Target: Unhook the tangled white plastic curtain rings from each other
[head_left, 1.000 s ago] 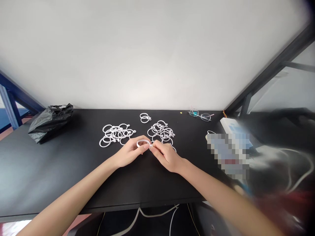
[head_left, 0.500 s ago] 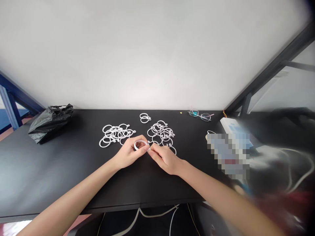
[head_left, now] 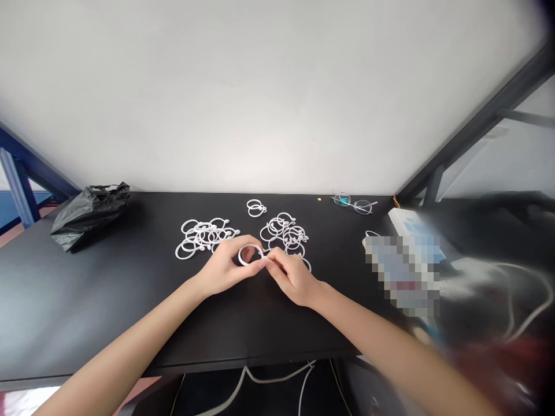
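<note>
Between my hands, above the black tabletop, is a white curtain ring [head_left: 241,261]. My left hand [head_left: 228,266] is closed on it, with thumb and fingers about the hoop. The fingertips of my right hand [head_left: 292,277] pinch the ring's right side, where a small part is mostly covered by the fingers. Behind my left hand lies a heap of similar white rings [head_left: 186,249]. Another heap of rings [head_left: 284,231] is just behind my right hand, partly hidden by it. Farther back, a couple of rings [head_left: 255,209] lie together.
A crumpled black plastic bag [head_left: 89,214] sits at the left on the black table [head_left: 143,312]. Eyeglasses [head_left: 362,207] lie at the back right. A white box [head_left: 411,225], a blurred-out item [head_left: 399,277] and cables [head_left: 511,300] occupy the right side. The wall [head_left: 269,98] borders the back.
The ring has shifted slightly right and turned a little in my fingers. My left thumb now reaches nearer my right fingertips. The heaps look unchanged.
</note>
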The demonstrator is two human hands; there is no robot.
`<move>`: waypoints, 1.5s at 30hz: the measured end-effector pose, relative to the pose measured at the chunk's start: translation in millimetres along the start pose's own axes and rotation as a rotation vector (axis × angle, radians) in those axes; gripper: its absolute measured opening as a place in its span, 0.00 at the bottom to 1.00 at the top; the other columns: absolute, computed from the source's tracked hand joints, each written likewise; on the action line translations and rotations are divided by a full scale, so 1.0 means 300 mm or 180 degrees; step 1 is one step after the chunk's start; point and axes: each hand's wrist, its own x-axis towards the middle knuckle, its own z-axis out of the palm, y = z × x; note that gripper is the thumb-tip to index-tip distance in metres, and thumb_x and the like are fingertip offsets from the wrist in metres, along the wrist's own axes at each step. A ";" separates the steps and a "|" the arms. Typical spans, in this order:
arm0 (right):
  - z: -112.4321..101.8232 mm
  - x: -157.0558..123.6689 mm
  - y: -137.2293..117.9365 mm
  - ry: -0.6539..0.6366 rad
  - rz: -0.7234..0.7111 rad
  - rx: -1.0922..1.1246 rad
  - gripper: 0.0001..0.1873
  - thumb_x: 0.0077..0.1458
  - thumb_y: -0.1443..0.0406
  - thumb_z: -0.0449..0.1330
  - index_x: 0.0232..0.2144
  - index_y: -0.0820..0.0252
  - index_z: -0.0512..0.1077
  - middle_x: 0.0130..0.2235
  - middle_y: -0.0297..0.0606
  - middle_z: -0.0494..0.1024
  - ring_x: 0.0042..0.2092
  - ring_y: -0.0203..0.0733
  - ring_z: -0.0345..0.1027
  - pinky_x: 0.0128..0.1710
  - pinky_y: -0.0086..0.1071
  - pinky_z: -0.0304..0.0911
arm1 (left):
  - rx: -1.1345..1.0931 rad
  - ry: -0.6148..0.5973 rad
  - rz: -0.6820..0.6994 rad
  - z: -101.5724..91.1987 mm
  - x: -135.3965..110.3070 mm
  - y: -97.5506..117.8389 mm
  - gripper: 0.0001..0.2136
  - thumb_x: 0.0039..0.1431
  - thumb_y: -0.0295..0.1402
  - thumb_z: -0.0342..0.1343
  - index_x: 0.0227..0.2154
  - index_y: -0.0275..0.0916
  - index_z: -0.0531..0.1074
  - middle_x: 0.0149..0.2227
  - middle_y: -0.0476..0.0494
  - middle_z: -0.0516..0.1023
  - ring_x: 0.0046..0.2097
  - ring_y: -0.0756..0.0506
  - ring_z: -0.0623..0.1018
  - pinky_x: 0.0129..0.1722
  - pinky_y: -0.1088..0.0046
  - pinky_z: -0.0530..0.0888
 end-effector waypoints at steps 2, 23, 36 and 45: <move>0.004 0.000 0.002 0.0076 0.0012 -0.0001 0.11 0.67 0.61 0.47 0.31 0.56 0.59 0.22 0.26 0.60 0.21 0.31 0.54 0.23 0.27 0.52 | 0.0335 -0.0043 0.0144 -0.009 0.001 0.000 0.13 0.61 0.44 0.55 0.36 0.39 0.71 0.27 0.50 0.66 0.30 0.49 0.67 0.33 0.73 0.66; 0.006 0.029 0.032 0.0114 0.0122 -0.0936 0.08 0.52 0.73 0.63 0.28 0.58 0.68 0.31 0.35 0.74 0.35 0.41 0.69 0.38 0.35 0.66 | 0.2976 0.0858 -0.0018 -0.040 0.005 -0.164 0.11 0.62 0.39 0.52 0.38 0.37 0.74 0.43 0.35 0.77 0.46 0.35 0.74 0.56 0.51 0.62; 0.019 0.025 0.024 0.1136 -0.0289 -0.0425 0.04 0.55 0.71 0.57 0.31 0.58 0.71 0.29 0.35 0.76 0.31 0.37 0.71 0.33 0.31 0.68 | 0.3094 0.0765 -0.0149 -0.043 0.003 -0.159 0.17 0.60 0.44 0.56 0.44 0.35 0.73 0.44 0.35 0.77 0.48 0.34 0.74 0.56 0.50 0.63; 0.010 0.024 -0.010 0.1585 -0.0437 -0.0200 0.03 0.57 0.70 0.60 0.34 0.58 0.72 0.30 0.35 0.79 0.25 0.33 0.69 0.22 0.26 0.65 | 0.0760 0.0767 -0.0041 -0.027 0.010 -0.028 0.15 0.68 0.40 0.45 0.48 0.38 0.69 0.46 0.39 0.76 0.49 0.40 0.75 0.52 0.59 0.70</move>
